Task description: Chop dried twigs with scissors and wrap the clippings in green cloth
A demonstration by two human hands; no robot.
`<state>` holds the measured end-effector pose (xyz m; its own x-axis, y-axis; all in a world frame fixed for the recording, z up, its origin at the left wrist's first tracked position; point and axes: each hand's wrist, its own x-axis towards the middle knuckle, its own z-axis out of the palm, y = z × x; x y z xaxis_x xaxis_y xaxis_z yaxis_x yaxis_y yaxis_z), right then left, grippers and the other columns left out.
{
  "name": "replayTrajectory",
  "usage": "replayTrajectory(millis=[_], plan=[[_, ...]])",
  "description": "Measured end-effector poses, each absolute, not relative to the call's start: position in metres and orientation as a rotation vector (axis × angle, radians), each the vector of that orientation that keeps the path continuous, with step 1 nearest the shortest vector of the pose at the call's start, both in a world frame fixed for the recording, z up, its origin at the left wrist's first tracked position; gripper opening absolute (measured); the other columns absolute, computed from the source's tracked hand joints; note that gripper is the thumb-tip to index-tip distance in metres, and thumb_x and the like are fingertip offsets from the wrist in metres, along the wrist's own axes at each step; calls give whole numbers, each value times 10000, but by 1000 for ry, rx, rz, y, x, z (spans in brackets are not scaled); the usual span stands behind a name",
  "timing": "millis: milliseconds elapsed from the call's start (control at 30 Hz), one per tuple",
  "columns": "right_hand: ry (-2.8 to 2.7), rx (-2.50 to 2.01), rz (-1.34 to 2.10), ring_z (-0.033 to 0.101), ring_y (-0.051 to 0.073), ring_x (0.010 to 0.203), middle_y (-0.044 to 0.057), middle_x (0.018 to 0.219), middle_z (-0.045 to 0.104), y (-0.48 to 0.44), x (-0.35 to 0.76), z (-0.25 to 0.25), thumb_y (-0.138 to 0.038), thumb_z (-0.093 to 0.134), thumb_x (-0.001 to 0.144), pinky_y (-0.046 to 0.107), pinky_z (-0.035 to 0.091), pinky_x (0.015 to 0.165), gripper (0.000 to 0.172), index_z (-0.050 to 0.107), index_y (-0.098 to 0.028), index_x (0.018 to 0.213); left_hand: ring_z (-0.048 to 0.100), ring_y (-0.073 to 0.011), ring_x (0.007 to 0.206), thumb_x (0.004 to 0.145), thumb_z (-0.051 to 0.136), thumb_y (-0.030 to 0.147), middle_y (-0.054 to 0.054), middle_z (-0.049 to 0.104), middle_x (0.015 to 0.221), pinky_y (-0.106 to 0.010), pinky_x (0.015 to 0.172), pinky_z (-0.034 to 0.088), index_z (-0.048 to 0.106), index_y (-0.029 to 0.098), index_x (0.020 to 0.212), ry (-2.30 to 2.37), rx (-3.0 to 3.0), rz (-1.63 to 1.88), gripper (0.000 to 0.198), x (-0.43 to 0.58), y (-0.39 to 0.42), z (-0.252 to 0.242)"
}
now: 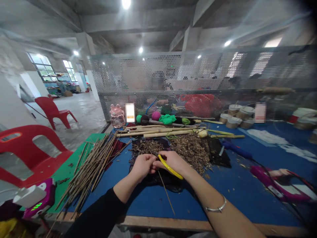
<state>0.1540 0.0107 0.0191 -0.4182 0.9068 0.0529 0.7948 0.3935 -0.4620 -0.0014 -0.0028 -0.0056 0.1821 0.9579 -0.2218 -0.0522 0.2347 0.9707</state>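
My left hand (141, 168) is closed, its thumb and fingers pinching a thin brown stick (166, 192). The stick slants down toward the table's near edge. Fingertips of my right hand (172, 161) meet the left ones and are closed on the same stick. A curved yellow strip (170, 168), like a tool handle, lies along the right hand; its other end is hidden. Below and behind both hands is a black cloth (173, 183) with short chopped brown pieces (189, 150) heaped on it. Left of my hands lies a bundle of long thin sticks (90, 170).
Thick pale stalks (163, 133) and yarn balls (156, 115) line the back, before a perforated metal screen (148, 76). A blue glue gun (236, 149) and a purple power strip (279, 185) with cables lie right. Wrapped pots (234, 120) stand back right. Red chairs (37, 148) stand left.
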Motion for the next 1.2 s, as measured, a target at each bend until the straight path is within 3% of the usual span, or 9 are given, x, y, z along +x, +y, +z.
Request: replayTrajectory(millis=[200,500,633,767,1067,1200], plan=[[-2366,-1462,479,553,188,766,72,916,596,8,155,20,-623,612,608,232,337,601,594,531,-210,1027,444,-42,413,644,620,451,0,576,589,-165,392,351,562,116,661,1149,1113,1018,340,-4,-2,-3],[-2287,-1451,543,550,175,686,50,814,628,8,150,17,-603,544,689,230,323,545,438,577,-215,890,432,-40,391,659,595,478,40,511,520,-169,402,368,552,131,697,1096,1125,984,352,-2,-3,-3],[-2273,-1470,558,571,197,754,74,882,630,10,151,14,-572,582,666,237,355,587,504,563,-206,1012,499,-60,449,615,644,457,7,558,569,-163,412,367,556,121,718,1084,1057,894,362,0,-6,0],[-2262,-1447,563,565,215,862,106,1020,603,9,150,14,-571,614,625,251,382,661,645,510,-187,1133,401,-27,366,605,651,473,48,474,459,-160,389,336,530,120,635,1032,1080,932,374,1,-5,-7],[-2366,-1509,481,534,153,620,33,711,627,9,153,21,-631,542,663,212,272,489,438,614,-209,755,514,-60,467,624,640,428,-8,565,556,-152,423,360,542,117,664,1123,1078,904,328,4,-6,-11],[-2352,-1512,453,548,162,643,35,724,630,9,154,22,-644,529,667,218,286,505,455,610,-210,775,507,-57,458,616,639,439,11,549,544,-154,428,361,533,126,668,1129,1087,936,335,3,-6,-7]])
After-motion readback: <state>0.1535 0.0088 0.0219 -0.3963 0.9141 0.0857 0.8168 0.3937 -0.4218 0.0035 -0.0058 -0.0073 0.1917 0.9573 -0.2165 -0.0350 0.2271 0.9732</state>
